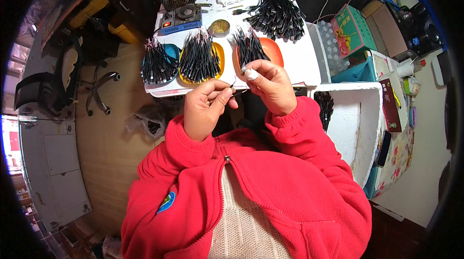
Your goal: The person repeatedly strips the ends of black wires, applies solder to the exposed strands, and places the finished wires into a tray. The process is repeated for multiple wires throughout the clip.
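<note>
My left hand [207, 108] is closed in a pinch on a thin black cable [239, 93], whose fine light wire end pokes up past the fingertips. Close beside it, my right hand [273, 88] has thumb and forefinger pressed together, with white tape round the thumb. Something small and greyish shows at that pinch, too small to name. Just beyond the hands, black cables [250, 46] lie bunched on an orange tray [274, 53]. More cable bunches fill a yellow tray [221, 61] and a blue tray [171, 50] to the left.
On the white table stand a blue heating device [181, 23] with a round top and a round tin [220, 28]. A large heap of black cables [278, 17] lies at the back right. At right, a white foam box [355, 92] adjoins the table; an office chair [58, 78] stands left.
</note>
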### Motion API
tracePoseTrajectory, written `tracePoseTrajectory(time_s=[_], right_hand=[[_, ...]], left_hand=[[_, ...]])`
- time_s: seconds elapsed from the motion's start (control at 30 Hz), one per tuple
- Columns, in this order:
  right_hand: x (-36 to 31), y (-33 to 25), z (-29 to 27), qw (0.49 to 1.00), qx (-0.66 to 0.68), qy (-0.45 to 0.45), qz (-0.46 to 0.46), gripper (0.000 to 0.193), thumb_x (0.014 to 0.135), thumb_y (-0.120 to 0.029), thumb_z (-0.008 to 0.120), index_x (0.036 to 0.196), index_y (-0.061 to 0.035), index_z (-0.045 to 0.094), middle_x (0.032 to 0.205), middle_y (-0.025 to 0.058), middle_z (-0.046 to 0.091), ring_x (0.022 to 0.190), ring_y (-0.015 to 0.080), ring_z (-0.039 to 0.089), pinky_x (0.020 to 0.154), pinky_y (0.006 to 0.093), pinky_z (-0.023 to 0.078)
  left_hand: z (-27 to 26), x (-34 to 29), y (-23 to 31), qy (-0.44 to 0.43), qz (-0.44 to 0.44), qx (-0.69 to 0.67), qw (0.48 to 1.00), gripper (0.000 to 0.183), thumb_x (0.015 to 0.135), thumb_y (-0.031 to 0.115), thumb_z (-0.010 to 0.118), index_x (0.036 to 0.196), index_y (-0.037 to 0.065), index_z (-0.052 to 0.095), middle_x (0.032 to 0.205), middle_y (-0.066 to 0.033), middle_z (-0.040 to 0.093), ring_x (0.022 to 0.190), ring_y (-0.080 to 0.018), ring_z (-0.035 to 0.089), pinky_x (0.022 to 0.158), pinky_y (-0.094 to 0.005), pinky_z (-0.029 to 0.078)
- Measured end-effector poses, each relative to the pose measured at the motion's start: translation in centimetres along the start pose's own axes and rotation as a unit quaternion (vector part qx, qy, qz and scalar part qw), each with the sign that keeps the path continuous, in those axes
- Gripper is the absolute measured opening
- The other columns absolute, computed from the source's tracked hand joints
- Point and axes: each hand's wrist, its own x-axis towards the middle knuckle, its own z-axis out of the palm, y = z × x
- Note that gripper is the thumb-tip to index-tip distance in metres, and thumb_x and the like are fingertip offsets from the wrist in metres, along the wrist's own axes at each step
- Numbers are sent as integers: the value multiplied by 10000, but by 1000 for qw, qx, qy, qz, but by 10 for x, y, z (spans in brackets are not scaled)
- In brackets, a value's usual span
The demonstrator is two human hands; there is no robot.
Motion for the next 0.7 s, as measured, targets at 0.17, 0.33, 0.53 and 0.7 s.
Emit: tracePoseTrajectory(time_s=[0.17,0.33,0.53,0.7], right_hand=[[2,-7,2,995,-79,-66,-12,112,889,-99,663,959,-13,651,855,9,647,667,42,515,578,181,388],[2,3,3,998,-13,-60,-15,145,905,-114,658,978,7,624,876,48,656,703,52,551,603,192,422],[3,24,6,977,185,-68,85,126,908,-129,650,969,-27,607,819,14,598,614,48,457,552,185,364],[-5,7,-2,999,1,-31,-28,147,915,-76,622,1039,3,613,882,22,614,715,81,519,635,212,419]], left_hand=[[1,2,-1,6,3,26,1000,118,944,72,584,1029,-10,590,772,-92,667,498,-5,387,445,-160,270],[2,1,1,25,-1,-12,1000,105,940,77,598,983,-18,610,777,-51,671,580,-15,494,495,-166,345],[3,-1,-1,34,4,-48,998,107,945,86,591,994,-9,603,789,-67,678,569,-10,479,480,-164,324],[1,-1,-1,55,0,-49,997,104,951,88,583,990,-6,599,786,-66,681,569,-11,485,478,-165,327]])
